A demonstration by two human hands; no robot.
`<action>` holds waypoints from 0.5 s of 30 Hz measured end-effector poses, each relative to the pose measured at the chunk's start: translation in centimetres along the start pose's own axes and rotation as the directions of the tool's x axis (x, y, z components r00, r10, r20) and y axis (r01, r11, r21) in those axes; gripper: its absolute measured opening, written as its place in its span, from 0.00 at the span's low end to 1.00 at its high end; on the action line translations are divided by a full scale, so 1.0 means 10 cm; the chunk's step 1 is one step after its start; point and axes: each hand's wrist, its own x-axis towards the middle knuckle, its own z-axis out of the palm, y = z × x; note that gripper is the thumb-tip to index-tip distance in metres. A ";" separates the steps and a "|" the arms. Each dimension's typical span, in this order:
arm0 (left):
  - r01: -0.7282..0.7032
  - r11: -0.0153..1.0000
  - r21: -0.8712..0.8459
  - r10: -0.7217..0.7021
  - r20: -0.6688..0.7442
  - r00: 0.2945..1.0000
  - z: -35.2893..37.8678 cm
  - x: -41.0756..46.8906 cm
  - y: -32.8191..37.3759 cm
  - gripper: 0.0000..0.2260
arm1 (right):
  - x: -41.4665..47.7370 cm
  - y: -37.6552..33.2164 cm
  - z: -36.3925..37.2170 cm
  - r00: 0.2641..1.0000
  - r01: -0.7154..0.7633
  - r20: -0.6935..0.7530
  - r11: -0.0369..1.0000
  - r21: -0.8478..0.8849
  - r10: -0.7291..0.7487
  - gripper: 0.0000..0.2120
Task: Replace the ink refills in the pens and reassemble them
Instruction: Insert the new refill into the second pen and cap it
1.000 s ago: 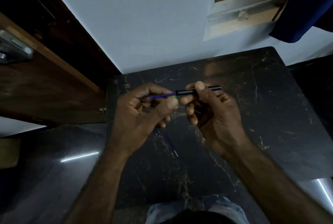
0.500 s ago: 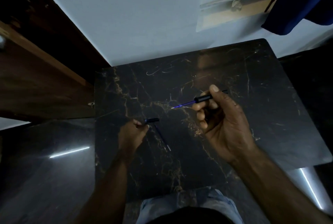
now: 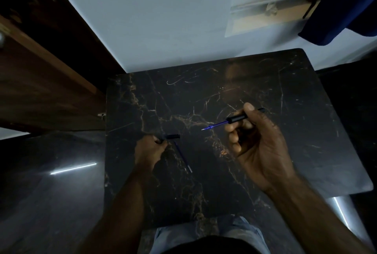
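Note:
My right hand (image 3: pixel 259 143) grips a black pen barrel (image 3: pixel 237 119) above the dark marble table (image 3: pixel 265 82). A blue ink refill (image 3: pixel 216 125) sticks out of the barrel's left end, tip pointing left. My left hand (image 3: pixel 150 148) rests low on the table at the left, fingertips closed on a short black pen piece (image 3: pixel 172 136). A second thin blue refill (image 3: pixel 183 156) lies loose on the marble just right of that hand, running diagonally toward me.
The table's left edge (image 3: pixel 106 131) borders a dark glossy floor (image 3: pixel 51 192). A wooden door (image 3: pixel 40 90) stands at the far left, a pale wall (image 3: pixel 163 19) behind the table. My knees in jeans (image 3: pixel 204 231) sit at the near edge.
My hands have separated: the left dropped to the table with the short black piece, the right moved right with the barrel and refill. Little differs over the last half second.

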 end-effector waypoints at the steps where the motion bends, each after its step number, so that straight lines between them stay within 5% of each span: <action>1: 0.028 0.998 -0.064 -0.027 0.010 1.000 -0.04 -0.03 0.01 0.11 | 0.00 0.00 0.01 1.000 0.000 -0.008 1.000 0.014 0.000 0.13; 4: 0.068 0.866 -0.495 -0.042 0.063 0.997 -0.27 -0.22 0.18 0.08 | 0.01 -0.04 0.04 0.999 0.027 -0.026 0.999 0.044 -0.026 0.12; 7: 0.032 0.440 -0.897 0.109 0.088 0.990 -0.68 -0.69 0.56 0.02 | 0.02 -0.11 0.09 0.996 0.086 -0.037 0.996 0.034 -0.085 0.12; 10: -0.040 0.071 -0.997 0.403 -0.007 0.915 -1.15 -1.26 1.01 0.05 | 0.04 -0.17 0.19 0.986 0.160 -0.045 0.987 0.015 -0.159 0.13; 15: -0.153 -0.087 -0.984 0.548 -0.176 0.818 -1.59 -1.90 1.58 0.08 | 0.02 -0.29 0.40 0.965 0.264 -0.004 0.965 -0.010 -0.264 0.13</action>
